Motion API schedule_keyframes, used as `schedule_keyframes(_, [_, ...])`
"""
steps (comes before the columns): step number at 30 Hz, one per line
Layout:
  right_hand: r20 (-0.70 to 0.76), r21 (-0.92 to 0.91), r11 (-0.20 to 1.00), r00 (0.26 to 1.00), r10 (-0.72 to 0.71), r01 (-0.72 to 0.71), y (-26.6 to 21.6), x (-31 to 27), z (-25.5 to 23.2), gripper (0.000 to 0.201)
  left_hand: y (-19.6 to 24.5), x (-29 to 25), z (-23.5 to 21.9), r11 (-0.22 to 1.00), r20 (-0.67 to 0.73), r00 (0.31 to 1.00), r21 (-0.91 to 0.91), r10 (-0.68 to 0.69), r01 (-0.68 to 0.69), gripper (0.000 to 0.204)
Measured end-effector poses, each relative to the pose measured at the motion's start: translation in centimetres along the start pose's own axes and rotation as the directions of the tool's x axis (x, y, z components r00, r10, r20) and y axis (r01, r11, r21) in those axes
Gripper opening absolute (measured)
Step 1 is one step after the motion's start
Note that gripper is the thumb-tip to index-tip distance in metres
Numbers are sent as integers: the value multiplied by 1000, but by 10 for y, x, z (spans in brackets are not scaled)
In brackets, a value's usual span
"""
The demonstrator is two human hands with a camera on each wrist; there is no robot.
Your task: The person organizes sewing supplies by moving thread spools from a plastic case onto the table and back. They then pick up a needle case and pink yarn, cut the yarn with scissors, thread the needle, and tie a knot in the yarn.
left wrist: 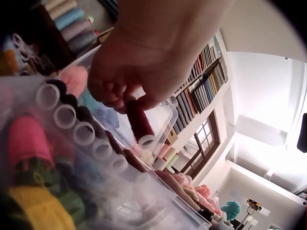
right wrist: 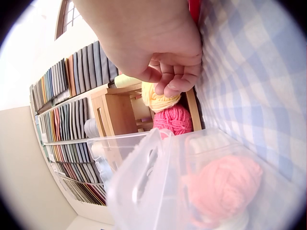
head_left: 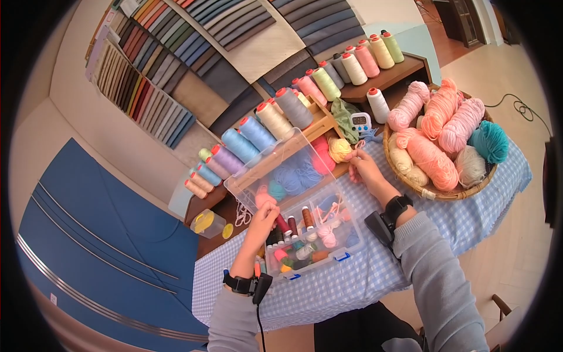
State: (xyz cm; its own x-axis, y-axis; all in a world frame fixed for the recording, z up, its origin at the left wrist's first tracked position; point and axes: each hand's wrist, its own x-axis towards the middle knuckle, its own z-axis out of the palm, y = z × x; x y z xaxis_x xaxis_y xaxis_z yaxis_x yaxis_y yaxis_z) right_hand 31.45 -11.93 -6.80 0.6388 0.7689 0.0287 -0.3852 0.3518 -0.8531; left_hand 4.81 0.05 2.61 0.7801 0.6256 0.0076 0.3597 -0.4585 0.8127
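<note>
Pinched in my left hand (head_left: 262,226) is a dark red thread spool (head_left: 283,224), tilted over the compartments of the clear plastic box (head_left: 359,239). The left wrist view shows the fingertips of my left hand (left wrist: 136,79) at one end of the spool (left wrist: 140,122), its white end hanging free. My right hand (head_left: 368,171) is beyond the raised lid, beside the yellow yarn ball (head_left: 339,150). In the right wrist view its fingers curl inward (right wrist: 175,76) near the yellow ball (right wrist: 160,99) and pink ball (right wrist: 172,120); I see nothing between them, though a thin thread could be hidden.
A wicker basket (head_left: 431,193) of yarn skeins stands at the right on the checked cloth (head_left: 375,258). Behind the box, thread cones (head_left: 295,108) line a wooden rack, with a small timer (head_left: 360,122) near its right end. A clear tub (head_left: 207,224) stands at the left.
</note>
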Motion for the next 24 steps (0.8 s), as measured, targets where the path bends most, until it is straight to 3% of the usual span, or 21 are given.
schedule_keyframes(3, [-3,-15,1000,1000,-7,7,0,0,0,12,-9,4,-3,999,113,993,29,-42,39,21])
schedule_keyframes(5, [-1,-8,1000,1000,-10,10,0,0,0,12,-18,4,8,997,113,992,56,51,-58,22])
schedule_keyframes(9, [-4,-12,1000,1000,-2,2,0,-1,0,12,-19,6,11,968,44,992,214,121,-128,23])
schedule_keyframes(18, [2,-15,1000,1000,-12,12,1,0,0,12,-7,-8,22,911,-91,987,404,129,-82,21])
schedule_keyframes(24, [9,-17,1000,1000,-10,10,0,-1,-1,13,-10,-14,17,915,-54,985,382,163,-131,26])
